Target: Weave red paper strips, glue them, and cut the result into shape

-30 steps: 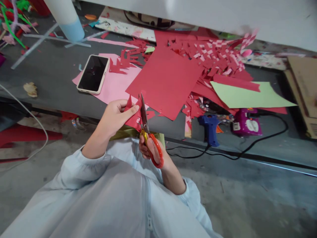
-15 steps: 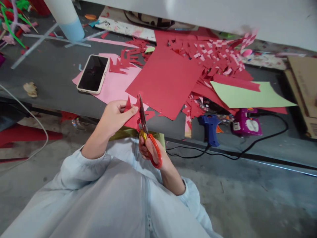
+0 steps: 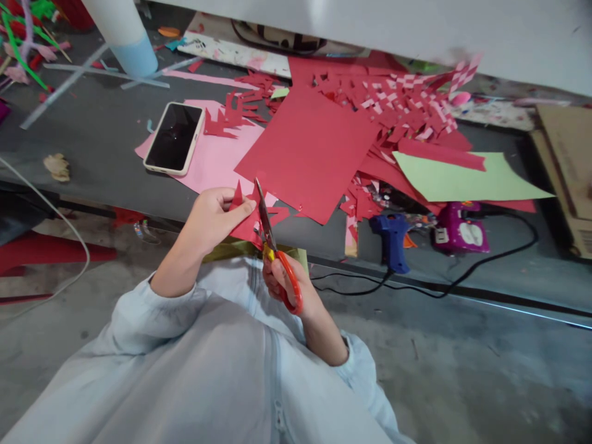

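Between the thumb and fingers of my left hand (image 3: pixel 216 216) is a small piece of red paper (image 3: pixel 246 229) with pointed, cut edges. My right hand (image 3: pixel 287 280) grips a pair of scissors (image 3: pixel 290 282) with orange-red and yellow handles. Their blades point up and slightly left, lying along the right edge of the held paper; whether paper sits between them I cannot tell. Just beyond, a large red sheet (image 3: pixel 309 148) lies on the dark table. Left of it are a pink sheet (image 3: pixel 217 154) and a phone (image 3: pixel 174 137), with red cut scraps (image 3: pixel 231 117) beside the phone.
A blue glue gun (image 3: pixel 391 240) with a black cord lies at the table's front edge, next to a purple device (image 3: pixel 460 229). Behind are a pale green sheet (image 3: pixel 472 176) and a heap of red and pink scraps (image 3: pixel 393 102). A white and blue bottle (image 3: pixel 124 43) stands back left.
The scissor blades have tilted slightly left, and my right hand has shifted a little to the right. My left hand still holds the red paper in nearly the same place.
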{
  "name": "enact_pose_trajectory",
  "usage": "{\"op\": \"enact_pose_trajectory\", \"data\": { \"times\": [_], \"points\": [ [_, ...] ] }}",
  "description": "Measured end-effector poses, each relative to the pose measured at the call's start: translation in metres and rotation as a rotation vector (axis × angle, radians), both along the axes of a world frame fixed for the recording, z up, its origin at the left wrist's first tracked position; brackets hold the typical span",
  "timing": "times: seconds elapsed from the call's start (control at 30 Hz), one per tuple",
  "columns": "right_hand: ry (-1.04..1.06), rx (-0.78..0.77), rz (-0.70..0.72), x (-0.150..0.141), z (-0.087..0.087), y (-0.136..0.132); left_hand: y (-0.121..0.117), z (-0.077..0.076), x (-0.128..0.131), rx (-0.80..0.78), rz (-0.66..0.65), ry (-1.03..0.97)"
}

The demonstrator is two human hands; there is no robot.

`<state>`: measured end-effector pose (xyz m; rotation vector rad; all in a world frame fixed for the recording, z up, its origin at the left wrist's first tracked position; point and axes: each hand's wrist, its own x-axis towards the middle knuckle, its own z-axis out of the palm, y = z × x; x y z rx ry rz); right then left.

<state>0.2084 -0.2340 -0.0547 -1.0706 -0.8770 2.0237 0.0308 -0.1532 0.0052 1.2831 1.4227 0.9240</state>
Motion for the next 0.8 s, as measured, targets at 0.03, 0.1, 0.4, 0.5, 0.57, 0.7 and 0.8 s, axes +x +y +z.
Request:
{"op": "enact_pose_trajectory", "data": {
  "times": [0.03,0.1,0.4,0.5,0.57,0.7,0.8],
  "points": [
    [-0.006,0.004,-0.002,0.0,-0.001,0.0,0.0,0.0,0.0,-0.004,-0.006,0.002],
    [-0.02,0.016,-0.013,0.001,-0.002,-0.001,0.0,0.0,0.0,-0.01,-0.015,0.008],
    [-0.038,0.042,-0.001,0.002,-0.003,-0.006,0.0,0.003,0.002,-0.006,-0.01,0.013],
    [-0.021,0.017,-0.003,0.0,-0.002,-0.005,0.0,0.004,0.002,0.003,-0.01,0.02],
    [-0.007,-0.01,0.003,-0.001,0.0,-0.003,0.0,0.004,0.003,0.002,-0.006,0.018],
    [0.002,-0.059,0.017,-0.002,0.005,0.0,0.001,0.002,0.002,-0.007,-0.007,-0.011],
    [-0.005,-0.064,0.018,-0.003,0.009,0.002,0.001,0.002,0.002,-0.006,-0.004,-0.009]
  ]
}}
